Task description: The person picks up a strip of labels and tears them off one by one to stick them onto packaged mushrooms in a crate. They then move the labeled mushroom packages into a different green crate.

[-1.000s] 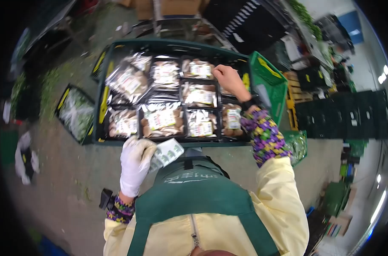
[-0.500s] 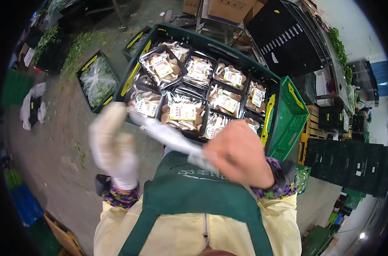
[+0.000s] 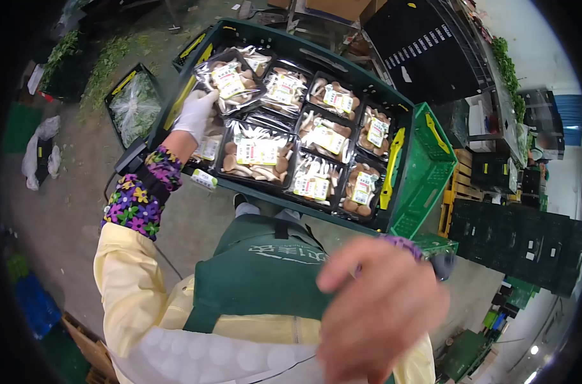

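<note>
My left hand (image 3: 196, 115), in a white glove, has its fingers closed on the near-left edge of a film-wrapped mushroom pack (image 3: 229, 82). That pack lies tilted on top of other packs at the left end of a dark green crate (image 3: 284, 203). Beside it are several more labelled mushroom packs (image 3: 256, 152) in black trays. My right hand (image 3: 384, 307) is bare and raised in front of the apron, away from the crate. Motion blur smears its fingers. A whitish sheet with round bumps (image 3: 220, 355) crosses the bottom; whether my right hand holds it cannot be told.
A green crate (image 3: 425, 173) adjoins the right end. Left of the packs stands a crate of bagged greens (image 3: 135, 105) on the floor. Black folded crates (image 3: 425, 51) lean at the back right. A label roll or tag (image 3: 204, 179) hangs at the near crate edge.
My left hand has moved forward from near the apron and closed on the top mushroom pack. My right hand has drawn back towards my body. The view has shifted slightly.
</note>
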`<state>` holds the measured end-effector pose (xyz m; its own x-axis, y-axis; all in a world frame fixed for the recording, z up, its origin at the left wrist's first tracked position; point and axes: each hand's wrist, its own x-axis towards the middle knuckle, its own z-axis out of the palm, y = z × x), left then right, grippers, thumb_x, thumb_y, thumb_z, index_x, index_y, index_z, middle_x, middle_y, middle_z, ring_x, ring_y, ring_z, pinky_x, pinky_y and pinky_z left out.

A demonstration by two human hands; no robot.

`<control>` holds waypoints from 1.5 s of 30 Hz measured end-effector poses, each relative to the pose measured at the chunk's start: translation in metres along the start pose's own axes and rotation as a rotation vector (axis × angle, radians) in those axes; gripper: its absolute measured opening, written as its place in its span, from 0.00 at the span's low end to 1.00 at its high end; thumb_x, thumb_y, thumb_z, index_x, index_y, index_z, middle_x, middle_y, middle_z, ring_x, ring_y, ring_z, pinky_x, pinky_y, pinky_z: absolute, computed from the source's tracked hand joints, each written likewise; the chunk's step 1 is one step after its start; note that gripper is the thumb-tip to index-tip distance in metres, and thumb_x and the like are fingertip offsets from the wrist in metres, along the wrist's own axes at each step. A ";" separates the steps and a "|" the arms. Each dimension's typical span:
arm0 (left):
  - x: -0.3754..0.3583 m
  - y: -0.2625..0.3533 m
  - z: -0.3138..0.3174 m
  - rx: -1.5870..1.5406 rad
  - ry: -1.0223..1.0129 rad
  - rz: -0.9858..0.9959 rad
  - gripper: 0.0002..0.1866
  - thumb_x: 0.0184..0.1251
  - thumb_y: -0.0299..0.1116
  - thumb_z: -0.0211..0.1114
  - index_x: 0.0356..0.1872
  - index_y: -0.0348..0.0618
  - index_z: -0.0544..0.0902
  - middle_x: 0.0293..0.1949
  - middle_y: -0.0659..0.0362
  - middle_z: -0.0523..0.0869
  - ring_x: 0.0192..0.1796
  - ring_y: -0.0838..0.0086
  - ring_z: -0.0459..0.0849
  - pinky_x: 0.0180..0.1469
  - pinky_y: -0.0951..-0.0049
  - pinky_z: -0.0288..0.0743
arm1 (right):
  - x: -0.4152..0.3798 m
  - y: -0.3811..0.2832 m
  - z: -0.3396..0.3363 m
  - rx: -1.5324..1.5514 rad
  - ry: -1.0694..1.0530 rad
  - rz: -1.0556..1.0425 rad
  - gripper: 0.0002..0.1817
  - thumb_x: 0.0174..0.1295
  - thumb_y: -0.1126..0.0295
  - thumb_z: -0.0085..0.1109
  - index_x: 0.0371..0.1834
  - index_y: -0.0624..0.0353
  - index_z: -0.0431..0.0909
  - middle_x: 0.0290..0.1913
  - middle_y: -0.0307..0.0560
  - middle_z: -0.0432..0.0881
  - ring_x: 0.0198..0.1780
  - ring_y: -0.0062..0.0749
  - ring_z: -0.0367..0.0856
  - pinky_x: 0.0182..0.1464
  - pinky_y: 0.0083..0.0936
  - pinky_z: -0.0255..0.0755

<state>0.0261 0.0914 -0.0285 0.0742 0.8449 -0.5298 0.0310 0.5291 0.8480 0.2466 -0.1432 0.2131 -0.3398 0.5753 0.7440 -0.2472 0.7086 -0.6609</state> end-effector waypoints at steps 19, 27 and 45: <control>-0.098 0.070 -0.013 -0.421 0.013 0.480 0.07 0.68 0.33 0.61 0.43 0.44 0.78 0.40 0.64 0.81 0.42 0.79 0.79 0.48 0.74 0.72 | -0.106 0.065 -0.167 -1.013 0.555 0.702 0.12 0.58 0.62 0.61 0.32 0.61 0.82 0.27 0.52 0.81 0.28 0.42 0.81 0.32 0.33 0.73; -0.128 0.024 0.124 -0.381 -0.187 0.361 0.10 0.68 0.33 0.61 0.47 0.45 0.77 0.47 0.62 0.81 0.46 0.78 0.80 0.52 0.75 0.72 | -0.321 -0.036 -0.345 -1.356 0.803 1.161 0.15 0.60 0.58 0.56 0.33 0.60 0.83 0.29 0.56 0.82 0.34 0.50 0.82 0.37 0.38 0.73; -0.164 -0.135 0.538 -0.088 -0.138 -0.059 0.09 0.68 0.32 0.62 0.30 0.46 0.71 0.22 0.65 0.75 0.20 0.85 0.68 0.22 0.83 0.59 | -0.466 0.057 -0.450 0.302 0.819 1.403 0.39 0.67 0.39 0.44 0.74 0.50 0.52 0.67 0.49 0.68 0.65 0.46 0.69 0.59 0.51 0.69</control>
<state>0.5458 -0.1616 -0.0488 0.2116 0.7961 -0.5669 -0.0478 0.5878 0.8076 0.7988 -0.1868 -0.1269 0.0777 0.7762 -0.6257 -0.3694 -0.5606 -0.7412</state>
